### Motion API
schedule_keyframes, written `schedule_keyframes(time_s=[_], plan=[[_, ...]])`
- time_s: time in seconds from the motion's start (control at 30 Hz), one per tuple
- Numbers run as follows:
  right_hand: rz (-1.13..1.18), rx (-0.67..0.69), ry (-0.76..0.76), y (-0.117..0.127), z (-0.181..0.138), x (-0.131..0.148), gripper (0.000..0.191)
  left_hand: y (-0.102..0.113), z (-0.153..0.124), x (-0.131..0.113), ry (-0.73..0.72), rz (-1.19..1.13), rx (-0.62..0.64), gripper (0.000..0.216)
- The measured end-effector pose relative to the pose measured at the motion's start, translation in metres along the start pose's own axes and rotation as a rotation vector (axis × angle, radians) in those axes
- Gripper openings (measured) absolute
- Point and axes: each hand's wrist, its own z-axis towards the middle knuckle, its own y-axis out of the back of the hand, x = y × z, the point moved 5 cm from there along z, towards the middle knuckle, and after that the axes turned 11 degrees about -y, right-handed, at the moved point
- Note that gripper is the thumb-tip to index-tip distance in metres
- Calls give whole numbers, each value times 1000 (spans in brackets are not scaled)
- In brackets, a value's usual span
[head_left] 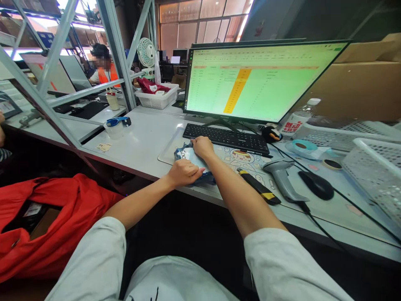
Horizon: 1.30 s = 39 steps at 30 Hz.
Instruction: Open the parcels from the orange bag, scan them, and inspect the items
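Note:
A small blue plastic package (191, 154) with dark lettering and a pale face lies on the patterned desk mat (224, 155), close to the desk's front edge. My left hand (184, 172) is closed at its near left side, thumb pointing right. At the package's far end, my right hand (203, 147) is closed with knuckles up, gripping the plastic. Both hands partly cover the package. Just beyond them lies a black keyboard (228, 137). To the right of my right forearm rests a black and yellow utility knife (259, 187).
A grey barcode scanner (285, 180), a mouse (315, 184) and tape (301, 146) lie to the right, near a white basket (372, 167). The monitor (263, 83) stands behind. A red bag (78, 200) sits at lower left. Another person (105, 69) is beyond the metal frame (120, 54).

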Motion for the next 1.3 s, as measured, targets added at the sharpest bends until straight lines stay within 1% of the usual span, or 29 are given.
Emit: schedule_keyframes(time_s=[0.13,0.2,0.3,0.43,0.5,0.6,0.67,0.8,0.87,0.97,1.07,1.13,1.17,1.2,1.23,1.3], plan=[[63,19,-130,1,19,-11,45,23,-1,-8,-127,174,-231,51],[88,24,-157,0,23,-14,45,33,-4,-10,-170,214,-272,49],[117,29,-173,-3,25,-14,44,40,-14,-8,-174,222,-208,47],[139,32,-175,-10,23,-11,44,45,-36,-10,-109,157,-117,40],[145,36,-170,-13,23,-7,43,47,-49,-14,-56,113,-99,33],[146,48,-162,-17,23,-3,41,48,-66,-20,64,50,-96,18],[143,52,-158,-19,23,-2,40,47,-77,-23,139,19,-104,12],[130,58,-156,-23,24,-3,41,38,-98,-31,272,-3,-112,8],[124,68,-157,-25,24,-4,42,28,-109,-36,345,0,-113,7],[120,85,-162,-27,25,-4,44,8,-128,-47,449,30,-120,7],[112,105,-175,-22,24,0,45,-11,-145,-54,473,101,-128,13],[102,122,-174,-14,19,2,45,-13,-151,-53,421,138,-140,18],[96,134,-164,-10,14,2,44,-9,-151,-50,380,147,-160,19],[92,154,-147,-7,5,2,42,1,-148,-48,337,154,-197,18],[90,185,-123,-5,-6,0,39,16,-145,-46,297,162,-256,18],[100,269,-63,-9,-36,-7,34,57,-131,-46,223,176,-418,18]])
